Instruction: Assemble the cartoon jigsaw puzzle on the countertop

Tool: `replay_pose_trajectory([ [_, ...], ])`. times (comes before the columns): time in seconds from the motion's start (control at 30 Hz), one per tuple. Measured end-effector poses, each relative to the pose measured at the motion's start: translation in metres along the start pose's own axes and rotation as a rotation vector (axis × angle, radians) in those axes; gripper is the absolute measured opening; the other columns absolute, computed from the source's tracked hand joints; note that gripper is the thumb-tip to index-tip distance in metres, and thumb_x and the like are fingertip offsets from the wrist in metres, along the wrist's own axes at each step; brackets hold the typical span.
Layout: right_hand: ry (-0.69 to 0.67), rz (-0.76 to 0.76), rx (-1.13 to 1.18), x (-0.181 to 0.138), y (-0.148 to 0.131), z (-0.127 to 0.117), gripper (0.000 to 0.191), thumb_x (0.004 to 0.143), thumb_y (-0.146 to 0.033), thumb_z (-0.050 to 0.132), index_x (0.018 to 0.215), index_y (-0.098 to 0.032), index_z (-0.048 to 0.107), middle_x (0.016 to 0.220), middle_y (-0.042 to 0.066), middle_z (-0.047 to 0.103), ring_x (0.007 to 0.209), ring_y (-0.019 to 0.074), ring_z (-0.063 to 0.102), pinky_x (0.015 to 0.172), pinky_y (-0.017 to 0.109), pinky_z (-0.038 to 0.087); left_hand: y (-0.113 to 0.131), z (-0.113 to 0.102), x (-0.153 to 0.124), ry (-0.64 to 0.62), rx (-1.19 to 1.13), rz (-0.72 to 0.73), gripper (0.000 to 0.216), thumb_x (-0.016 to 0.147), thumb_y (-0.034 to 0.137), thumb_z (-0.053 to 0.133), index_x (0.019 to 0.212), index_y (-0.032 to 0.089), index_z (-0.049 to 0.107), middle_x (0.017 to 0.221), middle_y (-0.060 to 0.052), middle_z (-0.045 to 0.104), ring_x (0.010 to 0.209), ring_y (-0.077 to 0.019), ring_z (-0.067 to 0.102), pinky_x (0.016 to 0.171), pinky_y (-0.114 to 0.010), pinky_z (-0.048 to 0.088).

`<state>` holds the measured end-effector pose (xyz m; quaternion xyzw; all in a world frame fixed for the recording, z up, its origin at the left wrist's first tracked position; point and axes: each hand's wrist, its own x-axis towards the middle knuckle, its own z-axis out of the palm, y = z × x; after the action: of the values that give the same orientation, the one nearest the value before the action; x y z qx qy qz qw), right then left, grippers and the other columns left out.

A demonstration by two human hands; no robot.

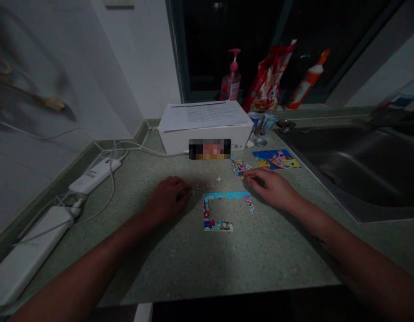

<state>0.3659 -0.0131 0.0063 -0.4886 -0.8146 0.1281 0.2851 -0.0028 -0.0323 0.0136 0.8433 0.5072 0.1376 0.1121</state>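
A partly joined jigsaw puzzle border (207,214) lies on the counter in front of me, with its top and left sides and parts of the bottom and right sides joined. My left hand (169,196) rests at its upper left, fingers curled, with a small puzzle piece (192,192) at the fingertips. A few loose puzzle pieces (210,185) lie between my hands. Over on the other side, my right hand (271,185) reaches to the edge of a pile of puzzle pieces (239,167). Its index finger is stretched out and its thumb is apart; nothing shows held in it.
A colourful cartoon picture card (277,158) lies beside the sink (357,165). Behind the puzzle stands a white box (173,141) with papers (207,115) on it. Cans (267,124) stand beside it. White power banks or adapters (96,175) and cables occupy the left.
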Motion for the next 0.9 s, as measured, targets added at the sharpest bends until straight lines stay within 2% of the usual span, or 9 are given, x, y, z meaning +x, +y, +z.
replay_pose_trajectory([
  [0.2,0.06,-0.026,0.005,-0.0001,-0.0036,-0.0026,0.027,0.1,-0.029,0.055,0.116,-0.027,0.077,0.113,0.01,0.079,0.111,0.0313,0.073,0.1,0.054,0.057,-0.0049,0.0047,0.0017,0.018,0.005,0.046,0.023,0.099,0.031,0.057,0.111,0.023,0.075,0.114,-0.011,0.071,0.108,-0.0298,0.063,0.101,-0.052,0.051],
  [0.43,-0.037,-0.008,-0.058,-0.0004,-0.0015,-0.0007,0.029,0.099,-0.025,0.055,0.121,-0.026,0.075,0.116,0.01,0.079,0.108,0.0294,0.073,0.095,0.05,0.059,-0.0072,0.0047,0.0035,0.021,-0.05,0.039,0.019,0.098,0.032,0.058,0.104,0.024,0.074,0.11,-0.01,0.071,0.107,-0.0298,0.063,0.099,-0.051,0.052],
  [0.9,0.009,0.016,-0.025,-0.0008,-0.0029,-0.0018,0.029,0.102,-0.031,0.055,0.122,-0.026,0.074,0.114,0.01,0.079,0.107,0.0293,0.073,0.096,0.051,0.058,0.0001,-0.0019,0.0035,-0.012,-0.027,-0.01,0.02,0.096,0.028,0.059,0.11,0.021,0.072,0.112,-0.01,0.072,0.109,-0.0295,0.063,0.101,-0.05,0.051],
])
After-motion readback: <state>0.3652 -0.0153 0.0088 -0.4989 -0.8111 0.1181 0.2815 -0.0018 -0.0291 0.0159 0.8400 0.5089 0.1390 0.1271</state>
